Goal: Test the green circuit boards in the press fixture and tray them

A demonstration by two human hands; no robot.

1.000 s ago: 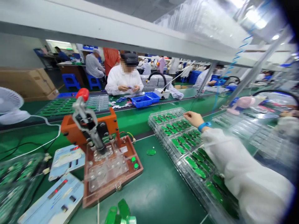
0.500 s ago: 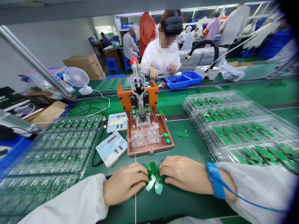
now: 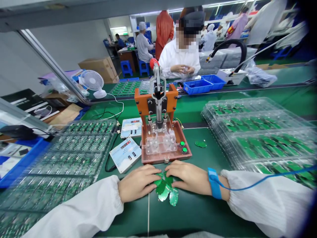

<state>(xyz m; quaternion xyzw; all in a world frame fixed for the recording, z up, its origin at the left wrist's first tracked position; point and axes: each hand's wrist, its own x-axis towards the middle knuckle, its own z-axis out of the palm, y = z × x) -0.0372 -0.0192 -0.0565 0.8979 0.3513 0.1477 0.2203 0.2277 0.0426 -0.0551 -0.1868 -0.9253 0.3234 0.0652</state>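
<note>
In front of the test fixture [image 3: 163,142], a small cluster of green circuit boards [image 3: 173,197] lies on the green mat. My left hand [image 3: 138,183] has its thumb and fingers closed on boards at the cluster's left side. From the right, my right hand [image 3: 188,177] pinches boards at the upper right of the same cluster, a blue strap [image 3: 214,183] around its wrist. The fingertips partly hide the boards. The fixture has an orange frame, a red-tipped lever, a clear plate and two green buttons. One loose circuit board [image 3: 200,144] lies right of it.
Clear trays of boards stand at left [image 3: 81,162] and right [image 3: 237,158]. Two digital meter boxes [image 3: 125,154] sit left of the fixture. Across the bench are a white fan [image 3: 92,80], blue bins [image 3: 198,87] and a co-worker [image 3: 180,61] in white.
The view has shifted, so the bench appears further right. My hands are closer together over the boards, which are spread differently. The co-worker's hands have come together.
</note>
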